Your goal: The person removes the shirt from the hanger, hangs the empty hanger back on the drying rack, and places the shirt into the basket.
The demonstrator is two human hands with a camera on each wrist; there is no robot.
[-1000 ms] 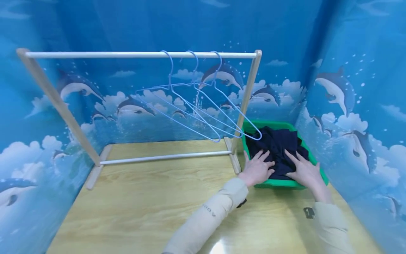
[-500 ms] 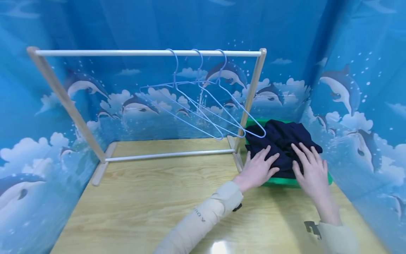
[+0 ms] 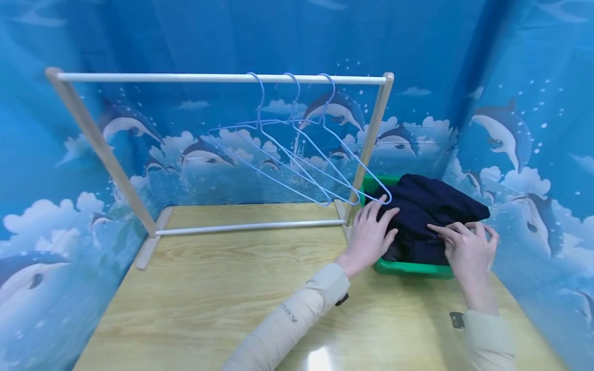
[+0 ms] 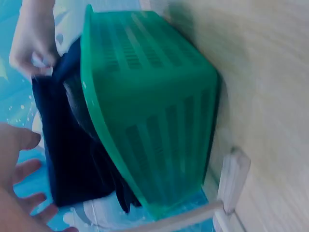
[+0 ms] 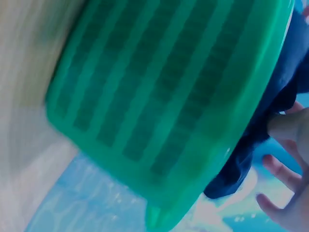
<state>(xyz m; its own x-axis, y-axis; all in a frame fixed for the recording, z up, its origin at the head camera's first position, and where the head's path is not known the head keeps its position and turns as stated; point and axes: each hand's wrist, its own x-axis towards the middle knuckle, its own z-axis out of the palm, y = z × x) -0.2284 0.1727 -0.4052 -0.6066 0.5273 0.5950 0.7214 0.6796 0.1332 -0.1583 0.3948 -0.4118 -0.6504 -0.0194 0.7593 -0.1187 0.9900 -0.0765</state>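
Observation:
Dark navy cloth (image 3: 424, 206), folded and bunched, fills the green plastic basket (image 3: 413, 269) and rises above its rim. Its kind of garment does not show. With thumb and fingers my right hand (image 3: 471, 252) pinches the cloth near the basket's front right; the left wrist view also has this hand (image 4: 34, 46) at the cloth's upper edge. Over the basket's left side is my left hand (image 3: 368, 234), fingers spread and fairly straight beside the cloth. In the left wrist view that hand (image 4: 14, 179) appears apart from the hanging cloth.
Left of the basket stands a rack with a white top rail (image 3: 185, 78) and wooden side posts (image 3: 104, 154). Several thin blue hangers (image 3: 297, 123) hang toward its right end, one overlapping the basket in view. Dolphin-print curtains (image 3: 209, 41) surround the wooden table (image 3: 209, 299).
My right hand has gone from lying spread on the cloth to pinching it. The cloth now bulges higher and reaches over the basket's right rim. My left hand has shifted slightly left.

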